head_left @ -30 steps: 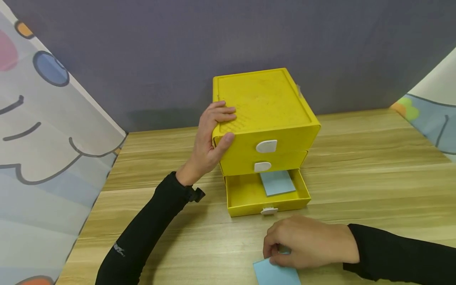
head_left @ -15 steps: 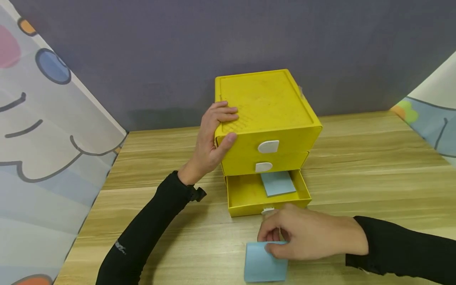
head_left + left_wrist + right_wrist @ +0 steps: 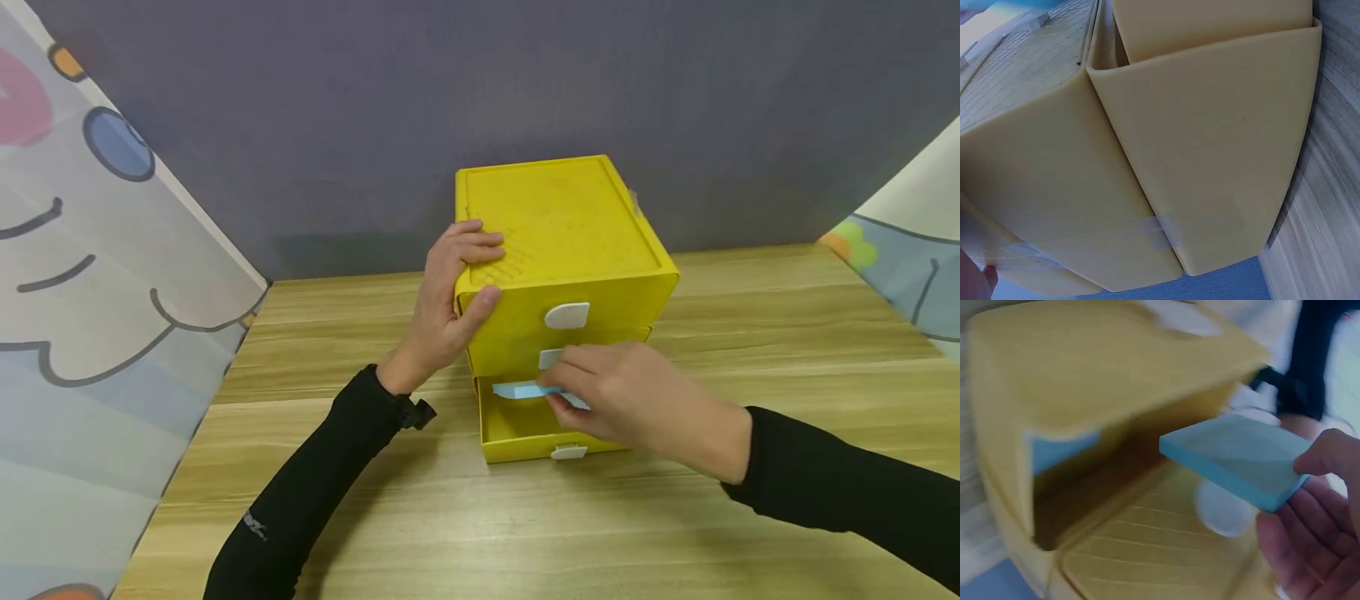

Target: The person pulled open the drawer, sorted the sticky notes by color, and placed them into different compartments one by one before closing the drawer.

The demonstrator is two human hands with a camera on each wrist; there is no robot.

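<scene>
A yellow desktop drawer cabinet point(image 3: 562, 221) stands on the table, its bottom drawer point(image 3: 517, 452) pulled out. My left hand point(image 3: 448, 300) grips the cabinet's front left corner, fingers over the top and thumb on the front face. Only a sliver of that hand appears in the left wrist view. Just over the open drawer, my right hand point(image 3: 637, 396) pinches a light blue sticky note pad point(image 3: 1235, 450) between thumb and fingers. Another blue pad point(image 3: 1063, 450) lies inside the drawer, partly hidden in the right wrist view.
White tabs point(image 3: 567, 316) mark the drawer fronts; the two upper drawers are closed. A grey panel point(image 3: 360, 125) rises behind the wooden table point(image 3: 330, 333). Printed cartoon sheets point(image 3: 97, 333) border both sides.
My right hand has picked the blue sticky note pad up from the table in front and carried it forward to the open drawer. My left hand stays on the cabinet.
</scene>
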